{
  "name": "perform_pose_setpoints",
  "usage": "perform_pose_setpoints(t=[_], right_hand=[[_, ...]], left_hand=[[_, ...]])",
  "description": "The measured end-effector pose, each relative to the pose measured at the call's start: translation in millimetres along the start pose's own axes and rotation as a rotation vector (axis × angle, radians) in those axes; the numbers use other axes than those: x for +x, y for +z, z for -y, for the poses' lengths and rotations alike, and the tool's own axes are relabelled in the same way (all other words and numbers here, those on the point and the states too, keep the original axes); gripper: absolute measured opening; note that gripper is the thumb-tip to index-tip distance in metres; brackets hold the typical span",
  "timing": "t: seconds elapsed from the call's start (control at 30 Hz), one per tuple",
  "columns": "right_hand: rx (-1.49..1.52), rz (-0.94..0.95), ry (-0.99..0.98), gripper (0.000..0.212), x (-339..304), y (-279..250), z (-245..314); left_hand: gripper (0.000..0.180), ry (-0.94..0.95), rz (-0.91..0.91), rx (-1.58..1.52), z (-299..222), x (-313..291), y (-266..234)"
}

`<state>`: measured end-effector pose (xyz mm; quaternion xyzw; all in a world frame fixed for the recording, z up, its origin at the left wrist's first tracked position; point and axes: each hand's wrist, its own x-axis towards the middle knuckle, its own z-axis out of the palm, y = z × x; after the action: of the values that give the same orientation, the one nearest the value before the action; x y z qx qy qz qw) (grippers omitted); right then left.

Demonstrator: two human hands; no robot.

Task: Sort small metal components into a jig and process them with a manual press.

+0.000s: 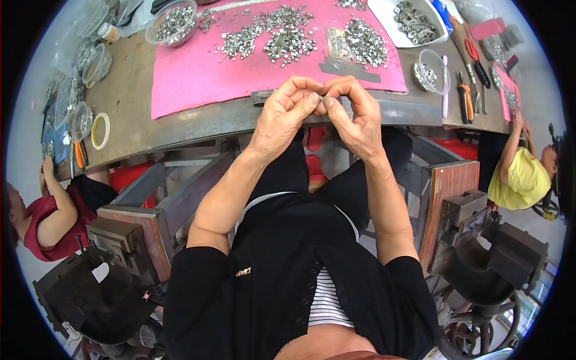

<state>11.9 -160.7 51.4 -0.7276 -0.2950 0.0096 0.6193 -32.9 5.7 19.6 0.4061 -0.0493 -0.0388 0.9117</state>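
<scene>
My left hand (281, 117) and my right hand (357, 120) meet fingertip to fingertip at the near edge of the workbench. Both are closed in a pinch on a small metal piece (322, 99), mostly hidden by the thumbs and fingers. Just beyond them a pink mat (198, 84) covers the bench top. Loose piles of small shiny metal parts (290, 43) lie on it, with another pile (366, 44) to the right. A dark flat strip (349, 70) lies on the mat close past my right hand.
A clear tub of metal parts (172, 24) stands at the back left, a white tray (414, 24) at the back right. Pliers (465, 99) and a small tub (427, 75) lie right. Bench vises (120, 240) (480, 240) flank me. Other people work at both sides.
</scene>
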Motion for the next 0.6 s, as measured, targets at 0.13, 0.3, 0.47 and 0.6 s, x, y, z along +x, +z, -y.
perform_pose_setpoints(t=[0.13,0.3,0.47,0.6], right_hand=[[-0.056,0.015,-0.033,0.005,-0.5,-1.7,0.4],[-0.108,0.024,-0.044,0.005,-0.2,-3.3,1.2],[-0.128,0.028,-0.035,0.008,0.9,-4.1,3.9],[-0.138,0.040,-0.046,0.008,1.3,-4.8,6.2]], left_hand=[[0.022,0.020,0.020,0.009,3.2,-1.0,-0.4],[0.020,-0.002,0.043,0.029,3.2,-2.7,-0.9],[0.020,0.015,0.037,0.118,5.2,-4.2,-1.2],[0.020,0.038,0.017,0.164,8.6,-6.3,-0.9]])
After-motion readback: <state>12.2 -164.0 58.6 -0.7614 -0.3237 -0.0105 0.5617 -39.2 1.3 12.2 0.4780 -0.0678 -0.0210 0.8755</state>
